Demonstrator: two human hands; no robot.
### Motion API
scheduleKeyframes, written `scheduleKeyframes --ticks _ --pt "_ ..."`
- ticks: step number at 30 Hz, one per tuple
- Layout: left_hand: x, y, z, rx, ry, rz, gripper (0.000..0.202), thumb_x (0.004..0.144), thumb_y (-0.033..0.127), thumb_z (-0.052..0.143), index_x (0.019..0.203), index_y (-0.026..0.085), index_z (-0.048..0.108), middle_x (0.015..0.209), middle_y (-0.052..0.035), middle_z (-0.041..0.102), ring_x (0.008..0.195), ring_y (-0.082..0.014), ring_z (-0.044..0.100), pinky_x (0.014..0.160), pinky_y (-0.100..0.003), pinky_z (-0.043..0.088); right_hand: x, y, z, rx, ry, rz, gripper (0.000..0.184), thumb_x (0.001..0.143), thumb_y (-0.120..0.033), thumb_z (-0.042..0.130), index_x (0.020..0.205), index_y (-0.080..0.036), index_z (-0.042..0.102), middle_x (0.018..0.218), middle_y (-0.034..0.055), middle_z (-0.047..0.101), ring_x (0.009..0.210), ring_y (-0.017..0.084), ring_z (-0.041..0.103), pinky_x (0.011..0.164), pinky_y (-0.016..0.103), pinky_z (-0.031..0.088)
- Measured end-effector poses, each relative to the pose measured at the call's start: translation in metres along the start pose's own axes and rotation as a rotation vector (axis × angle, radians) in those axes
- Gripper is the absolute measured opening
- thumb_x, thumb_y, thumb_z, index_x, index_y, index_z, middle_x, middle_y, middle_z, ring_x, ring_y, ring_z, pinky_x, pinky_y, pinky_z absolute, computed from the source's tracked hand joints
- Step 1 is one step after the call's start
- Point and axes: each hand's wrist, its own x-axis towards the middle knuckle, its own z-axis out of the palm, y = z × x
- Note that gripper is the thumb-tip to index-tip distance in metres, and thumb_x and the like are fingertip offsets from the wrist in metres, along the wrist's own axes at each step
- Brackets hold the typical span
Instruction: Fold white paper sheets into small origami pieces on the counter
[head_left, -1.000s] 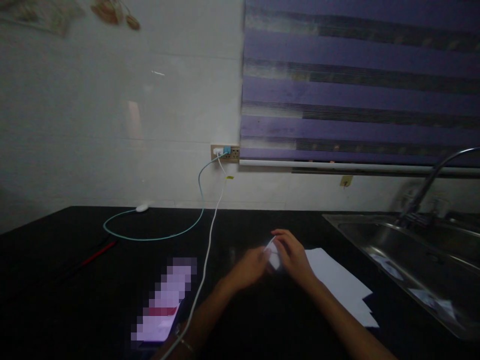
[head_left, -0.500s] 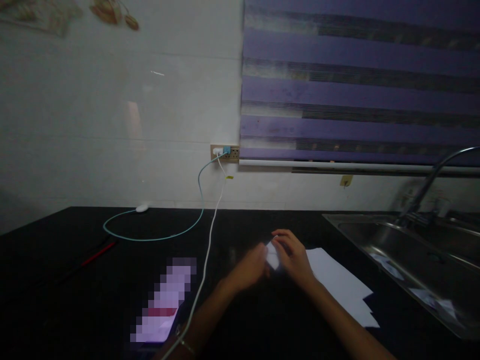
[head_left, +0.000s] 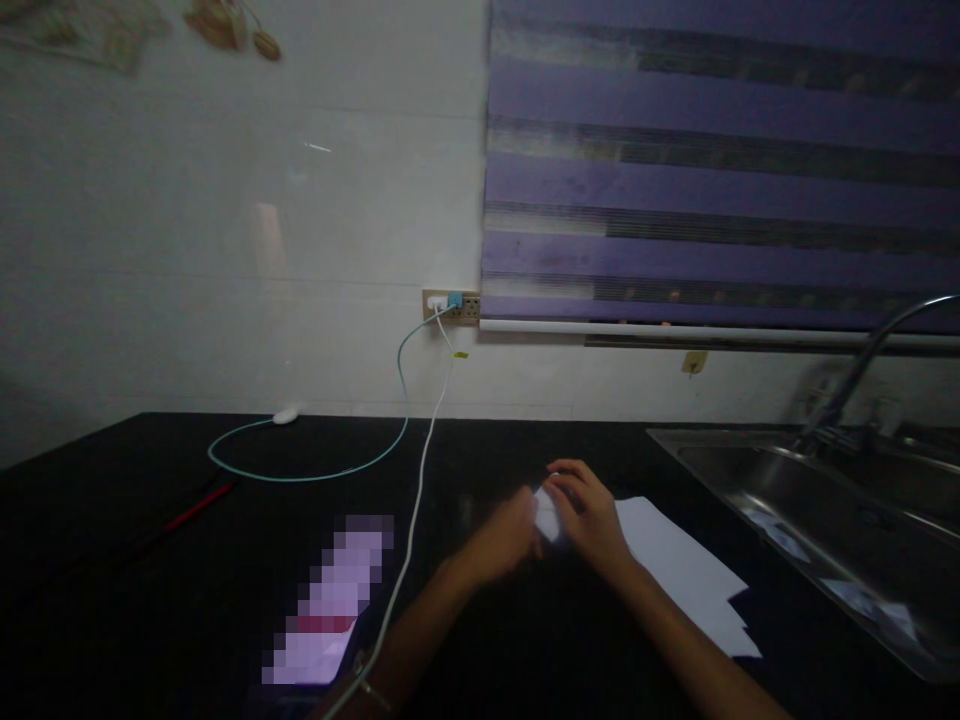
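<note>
A small folded piece of white paper (head_left: 549,515) is held between my two hands, above the dark countertop. My left hand (head_left: 511,530) grips its left edge with the fingers closed; this hand is slightly blurred. From the right, my right hand (head_left: 589,510) pinches the paper's upper edge between thumb and fingers. Part of the paper is hidden behind the fingers. Several white sheets (head_left: 667,565) lie overlapping on the counter just right of my right hand, partly covered by that forearm.
A phone with a blurred screen (head_left: 330,610) lies at the left. A white cable (head_left: 418,490) runs from the wall socket (head_left: 471,307) across my left forearm. A teal cable (head_left: 300,479) loops on the black counter (head_left: 480,450). At the right is a steel sink (head_left: 720,480) with a faucet (head_left: 847,375).
Almost nothing differs. Both hands stay on the folded paper in the same place, with only a slight shift of the fingers and of the whole view.
</note>
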Motion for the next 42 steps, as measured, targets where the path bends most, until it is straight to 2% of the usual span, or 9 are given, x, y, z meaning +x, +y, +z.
scheduleKeyframes --ticks 7,10,14,17,19,26,31,36,42 --pt "0.001 0.002 0.001 -0.046 0.003 -0.003 0.039 0.095 0.049 0.024 0.096 0.017 0.047 0.059 0.0023 0.056 0.054 -0.0147 0.058 0.058 -0.026 0.043 0.001 -0.001 0.000 0.001 -0.002 -0.004 0.013 0.088 -0.020 0.053 0.090 -0.019 0.065 0.104 0.0103 0.059 0.098 0.022 0.058 0.086 0.039 0.049" --pt "0.002 0.003 0.003 -0.066 0.037 -0.017 0.038 0.095 0.049 0.025 0.093 0.018 0.047 0.057 0.0030 0.056 0.050 -0.0139 0.057 0.054 -0.025 0.042 0.001 -0.001 0.001 0.053 0.025 0.062 0.014 0.086 -0.025 0.056 0.096 -0.020 0.065 0.104 0.0107 0.060 0.101 0.024 0.058 0.089 0.041 0.048" --pt "0.003 0.008 0.000 -0.042 0.144 -0.002 0.036 0.095 0.048 0.027 0.086 0.020 0.047 0.055 0.0038 0.056 0.048 -0.0130 0.056 0.053 -0.023 0.040 0.002 0.001 0.005 0.362 0.108 0.434 0.049 0.076 -0.039 0.067 0.119 -0.021 0.050 0.110 0.0110 0.062 0.088 0.023 0.064 0.075 0.038 0.054" --pt "0.003 0.009 -0.002 -0.022 0.204 -0.019 0.034 0.095 0.046 0.028 0.083 0.021 0.047 0.053 0.0041 0.056 0.047 -0.0126 0.055 0.051 -0.022 0.038 0.003 -0.001 0.008 0.630 0.056 0.711 0.070 0.066 -0.045 0.075 0.124 -0.020 0.043 0.093 0.0078 0.068 0.068 0.020 0.067 0.060 0.032 0.054" --pt "0.003 0.008 -0.002 -0.009 0.212 -0.016 0.033 0.095 0.046 0.029 0.083 0.021 0.047 0.052 0.0045 0.055 0.046 -0.0124 0.054 0.050 -0.022 0.037 0.003 -0.005 0.010 0.698 -0.007 0.792 0.072 0.060 -0.046 0.079 0.120 -0.019 0.048 0.081 0.0053 0.069 0.062 0.020 0.066 0.056 0.030 0.052" --pt "0.002 0.007 -0.004 0.005 0.182 0.013 0.034 0.094 0.047 0.029 0.082 0.020 0.047 0.052 0.0044 0.055 0.046 -0.0130 0.055 0.050 -0.022 0.038 0.004 -0.006 0.008 0.769 -0.079 0.820 0.052 0.055 -0.041 0.084 0.093 -0.014 0.061 0.069 0.0040 0.068 0.056 0.018 0.063 0.057 0.031 0.051" --pt "0.002 0.007 -0.011 -0.011 0.161 0.020 0.036 0.094 0.049 0.029 0.078 0.021 0.044 0.052 0.0041 0.056 0.047 -0.0130 0.055 0.052 -0.023 0.039 0.004 0.002 0.003 0.867 -0.169 0.784 0.048 0.056 -0.041 0.083 0.091 -0.014 0.064 0.069 0.0034 0.069 0.054 0.015 0.061 0.055 0.026 0.048" --pt "0.003 0.009 -0.011 -0.048 0.169 0.045 0.038 0.094 0.050 0.031 0.077 0.020 0.046 0.051 0.0040 0.054 0.047 -0.0124 0.054 0.051 -0.022 0.038 0.005 0.006 -0.004 0.751 -0.241 0.757 0.038 0.062 -0.040 0.079 0.086 -0.012 0.069 0.064 0.0026 0.067 0.052 0.013 0.058 0.050 0.023 0.043" --pt "0.005 0.010 -0.015 -0.219 0.200 -0.001 0.038 0.084 0.053 0.051 0.084 0.016 0.056 0.049 0.0049 0.052 0.038 -0.0086 0.046 0.040 -0.017 0.032 0.006 0.007 -0.007 0.595 -0.177 0.776 0.036 0.060 -0.041 0.079 0.080 -0.012 0.070 0.055 0.0006 0.063 0.046 0.013 0.053 0.042 0.021 0.035"
